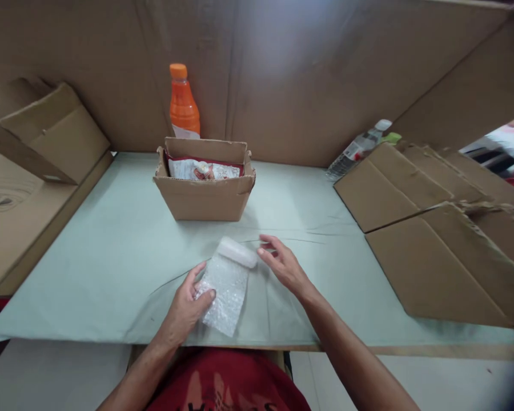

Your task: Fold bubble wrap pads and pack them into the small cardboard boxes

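Observation:
A sheet of clear bubble wrap (226, 291) lies aslant on the pale green cloth in front of me. Across its far end rests a whitish, tube-shaped bundle (237, 253); whether this is rolled wrap or a separate thing, I cannot tell. My left hand (189, 302) grips the sheet's left edge, thumb on top and fingers at its side. Just off the bundle's right end, my right hand (281, 264) is open, with fingers apart and nothing in it.
An open cardboard box (208, 200) holding printed packets (203, 169) stands beyond my hands. Behind it is an orange bottle (184, 105). Cardboard boxes (437, 268) and a clear bottle (360, 149) are on the right; more cardboard (64, 131) is at left. A tall cardboard wall (291, 85) closes the back.

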Demonstrator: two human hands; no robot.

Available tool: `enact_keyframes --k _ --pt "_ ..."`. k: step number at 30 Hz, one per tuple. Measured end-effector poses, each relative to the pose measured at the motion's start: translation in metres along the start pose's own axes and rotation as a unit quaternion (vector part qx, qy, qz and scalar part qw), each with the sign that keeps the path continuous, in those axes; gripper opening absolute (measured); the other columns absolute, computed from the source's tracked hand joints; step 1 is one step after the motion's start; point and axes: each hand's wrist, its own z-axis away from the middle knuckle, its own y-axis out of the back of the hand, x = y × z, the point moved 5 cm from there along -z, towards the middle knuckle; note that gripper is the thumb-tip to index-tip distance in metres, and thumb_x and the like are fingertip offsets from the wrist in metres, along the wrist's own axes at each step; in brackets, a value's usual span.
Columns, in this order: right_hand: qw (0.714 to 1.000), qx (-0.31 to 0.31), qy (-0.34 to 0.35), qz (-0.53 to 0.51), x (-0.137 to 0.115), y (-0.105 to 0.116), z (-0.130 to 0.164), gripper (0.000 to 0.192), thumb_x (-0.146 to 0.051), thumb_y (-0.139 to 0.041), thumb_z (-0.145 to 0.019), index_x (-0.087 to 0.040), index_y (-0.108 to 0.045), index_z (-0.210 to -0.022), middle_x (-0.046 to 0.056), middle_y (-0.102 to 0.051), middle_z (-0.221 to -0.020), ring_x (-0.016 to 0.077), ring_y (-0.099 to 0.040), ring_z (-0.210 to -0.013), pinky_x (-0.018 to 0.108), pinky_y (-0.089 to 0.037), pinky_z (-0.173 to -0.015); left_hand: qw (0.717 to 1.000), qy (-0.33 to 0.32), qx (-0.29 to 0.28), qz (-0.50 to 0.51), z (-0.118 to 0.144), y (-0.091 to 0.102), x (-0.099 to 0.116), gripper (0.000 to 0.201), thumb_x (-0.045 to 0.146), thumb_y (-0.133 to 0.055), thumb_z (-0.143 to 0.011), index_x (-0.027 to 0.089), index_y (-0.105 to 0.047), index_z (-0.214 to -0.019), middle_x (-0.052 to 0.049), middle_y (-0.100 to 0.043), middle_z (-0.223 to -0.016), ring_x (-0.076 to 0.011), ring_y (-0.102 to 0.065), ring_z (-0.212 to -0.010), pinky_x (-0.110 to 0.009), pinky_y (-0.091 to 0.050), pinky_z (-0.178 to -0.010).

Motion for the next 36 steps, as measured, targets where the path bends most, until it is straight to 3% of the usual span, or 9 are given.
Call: enact_keyframes --k 3,9,13,18,21,26,29,33,36 --pt "0.99 0.051 0.096 0.092 -0.003 0.0 0.025 0.028 -0.04 -0.06 -0.093 -0.023 -0.071 -0.112 0.011 -0.07 -0.121 0.0254 -0.066 -0.108 0.041 -0.055 -0.089 0.999 0.01 0.04 0.011 0.008 0.009 -0.005 0.101 0.049 -0.075 -0.073 0.016 -0.028 -0.156 -0.005 -0.071 -0.091 -0.0174 -0.063 -0.072 -0.028 -0.049 -0.069" --pt "0.936 -0.187 0.256 0.152 -0.024 -0.07 0.043 0.024 -0.027 -0.06 -0.096 -0.023 -0.072 -0.117 0.009 -0.073 -0.122 0.0236 -0.066 -0.115 0.044 -0.051 -0.103 0.998 0.021 -0.008 -0.063 0.025 0.013 -0.007 0.063 0.046 -0.068 -0.078 0.013 -0.059 -0.132 0.0 -0.061 -0.079 -0.0115 -0.048 -0.065 -0.023 -0.038 -0.063" --pt "0.924 -0.093 0.229 0.29 -0.001 -0.077 -0.009 0.033 -0.023 -0.063 -0.091 -0.018 -0.07 -0.122 0.015 -0.066 -0.136 0.0329 -0.055 -0.133 0.055 -0.045 -0.108 0.992 0.086 -0.043 -0.082 0.046 0.021 -0.026 0.049 0.046 -0.066 -0.077 0.011 -0.067 -0.111 0.006 -0.042 -0.06 -0.0091 -0.033 -0.053 -0.024 -0.024 -0.053" --pt "0.906 0.034 0.213 0.365 0.009 -0.04 -0.036 0.039 -0.025 -0.062 -0.089 -0.017 -0.067 -0.127 0.019 -0.053 -0.15 0.038 -0.045 -0.142 0.06 -0.042 -0.108 0.991 0.123 -0.062 -0.001 0.067 0.023 -0.037 0.047 0.048 -0.072 -0.075 0.013 -0.069 -0.107 0.005 -0.048 -0.061 -0.0091 -0.039 -0.055 -0.024 -0.028 -0.055" --pt "0.916 0.073 0.221 0.328 0.0 -0.018 -0.011 0.036 -0.029 -0.06 -0.093 -0.021 -0.067 -0.127 0.016 -0.055 -0.148 0.0344 -0.051 -0.137 0.057 -0.044 -0.108 0.984 0.127 -0.083 0.095 0.064 0.015 -0.026 0.055 0.049 -0.08 -0.071 0.013 -0.07 -0.111 -0.001 -0.062 -0.071 -0.0123 -0.054 -0.063 -0.026 -0.041 -0.062" --pt "0.959 -0.066 0.199 0.19 0.007 -0.022 0.054 0.036 -0.033 -0.062 -0.094 -0.026 -0.066 -0.129 0.009 -0.071 -0.128 0.0253 -0.065 -0.121 0.046 -0.051 -0.105 0.965 0.114 -0.125 0.2 0.024 -0.01 0.006 0.056 0.053 -0.074 -0.079 0.011 -0.065 -0.115 -0.017 -0.071 -0.105 -0.0243 -0.068 -0.086 -0.031 -0.054 -0.061" --pt "0.981 0.011 0.117 0.156 0.026 -0.023 0.079 0.036 -0.029 -0.058 -0.094 -0.023 -0.065 -0.129 0.01 -0.072 -0.125 0.0243 -0.069 -0.113 0.041 -0.057 -0.096 0.958 0.155 -0.125 0.205 -0.002 -0.021 0.011 0.04 0.046 -0.063 -0.089 0.014 -0.057 -0.112 -0.02 -0.07 -0.111 -0.0252 -0.07 -0.088 -0.031 -0.056 -0.057" --pt "0.958 0.14 0.156 0.193 0.022 -0.031 0.105 0.034 -0.024 -0.056 -0.094 -0.022 -0.062 -0.127 0.012 -0.07 -0.124 0.0262 -0.065 -0.116 0.046 -0.053 -0.099 0.965 0.164 -0.105 0.174 -0.013 -0.026 0.011 0.037 0.036 -0.057 -0.094 0.02 -0.044 -0.124 -0.016 -0.07 -0.108 -0.0236 -0.072 -0.081 -0.031 -0.057 -0.056" --pt "0.942 0.067 0.238 0.226 0.007 -0.058 0.115 0.041 -0.023 -0.062 -0.089 -0.023 -0.059 -0.13 0.013 -0.067 -0.128 0.0288 -0.062 -0.118 0.048 -0.051 -0.098 0.977 0.132 -0.087 0.145 -0.008 -0.022 0.01 0.055 0.033 -0.06 -0.091 0.021 -0.034 -0.139 -0.013 -0.069 -0.11 -0.0217 -0.072 -0.079 -0.03 -0.057 -0.057"
